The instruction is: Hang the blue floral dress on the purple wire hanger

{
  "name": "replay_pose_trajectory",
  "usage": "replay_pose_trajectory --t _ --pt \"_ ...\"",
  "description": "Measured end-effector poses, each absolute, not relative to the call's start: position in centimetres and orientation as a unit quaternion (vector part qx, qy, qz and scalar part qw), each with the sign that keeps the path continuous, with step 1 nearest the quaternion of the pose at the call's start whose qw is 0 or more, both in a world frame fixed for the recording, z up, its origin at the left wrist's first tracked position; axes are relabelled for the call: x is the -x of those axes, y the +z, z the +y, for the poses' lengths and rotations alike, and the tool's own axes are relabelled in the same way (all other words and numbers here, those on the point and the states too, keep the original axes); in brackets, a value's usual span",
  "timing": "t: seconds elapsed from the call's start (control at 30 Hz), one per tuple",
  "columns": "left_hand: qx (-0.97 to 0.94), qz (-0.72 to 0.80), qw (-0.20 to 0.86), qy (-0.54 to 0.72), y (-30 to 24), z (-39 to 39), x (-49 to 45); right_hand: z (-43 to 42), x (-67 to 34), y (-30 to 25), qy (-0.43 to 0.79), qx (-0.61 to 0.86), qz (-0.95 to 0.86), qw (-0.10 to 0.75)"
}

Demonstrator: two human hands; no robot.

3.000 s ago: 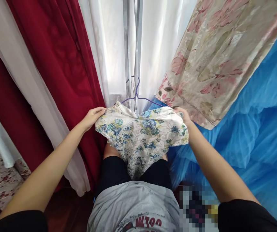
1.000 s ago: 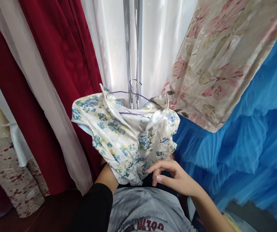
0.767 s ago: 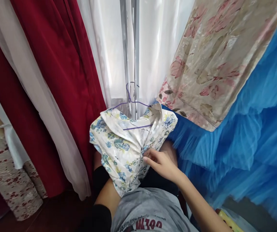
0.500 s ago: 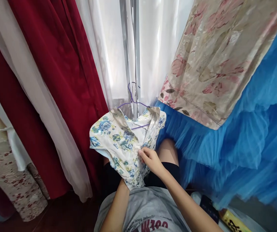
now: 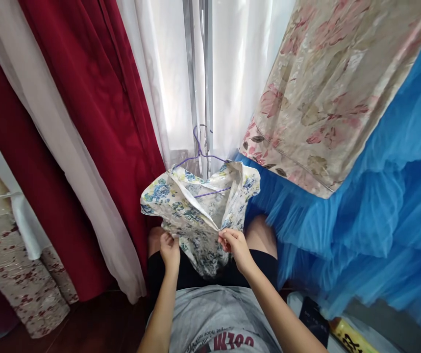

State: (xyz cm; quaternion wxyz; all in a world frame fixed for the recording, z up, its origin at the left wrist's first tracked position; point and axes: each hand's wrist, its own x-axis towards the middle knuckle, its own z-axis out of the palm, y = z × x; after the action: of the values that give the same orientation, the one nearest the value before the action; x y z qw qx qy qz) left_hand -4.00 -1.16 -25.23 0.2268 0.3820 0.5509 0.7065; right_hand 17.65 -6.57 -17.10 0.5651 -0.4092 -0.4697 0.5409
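Note:
A white blouse with blue flowers and green-yellow leaves (image 5: 191, 211) hangs on a purple hanger (image 5: 200, 153) in front of me, over my lap. My right hand (image 5: 234, 245) is closed in a pinch on the point of its V neckline. Over on the left side of the blouse, my left hand (image 5: 169, 249) has its fingers curled closed at the fabric's edge. The neckline gapes, and the hanger's lower bar shows inside it. The blouse's lower part sags between my hands in folds.
Red drapes (image 5: 96, 147) and a pale sheer cloth (image 5: 85, 196) hang at left, beside a white curtain (image 5: 239, 63). A beige floral garment (image 5: 313, 113) and ruffled blue tulle (image 5: 372, 215) hang at right. A dark box (image 5: 312, 321) and a yellow package (image 5: 352, 338) lie low right.
My left hand has come out from under the blouse to its left side. The neckline has spread wider, and my right hand has shifted slightly right, still pinching it.

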Motion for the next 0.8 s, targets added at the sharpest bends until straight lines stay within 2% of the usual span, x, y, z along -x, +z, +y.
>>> replay_pose_trajectory --t 0.13,0.23,0.33,0.47,0.67,0.8 --pt "-0.434 0.524 0.078 0.729 -24.5 -4.0 2.6 -6.6 -16.6 -16.7 0.559 0.404 -0.490 0.533" --pt "-0.586 0.456 0.136 0.655 -23.4 -6.3 -0.6 -6.4 -15.7 -16.6 0.554 0.390 -0.525 0.515" --pt "-0.643 0.434 0.205 0.596 -22.4 -6.4 -3.0 -6.3 -15.4 -16.5 0.564 0.378 -0.551 0.485" --pt "-0.671 0.436 0.180 0.573 -22.0 -5.2 -3.0 -5.7 -15.9 -15.2 0.584 0.384 -0.561 0.444" --pt "-0.722 0.428 0.176 0.514 -21.6 -5.2 -0.8 -1.1 -14.2 -6.9 0.540 0.371 -0.556 0.512" --pt "-0.759 0.423 0.201 0.452 -20.6 -4.9 -1.7 2.3 -13.6 -0.5 0.560 0.338 -0.497 0.570"
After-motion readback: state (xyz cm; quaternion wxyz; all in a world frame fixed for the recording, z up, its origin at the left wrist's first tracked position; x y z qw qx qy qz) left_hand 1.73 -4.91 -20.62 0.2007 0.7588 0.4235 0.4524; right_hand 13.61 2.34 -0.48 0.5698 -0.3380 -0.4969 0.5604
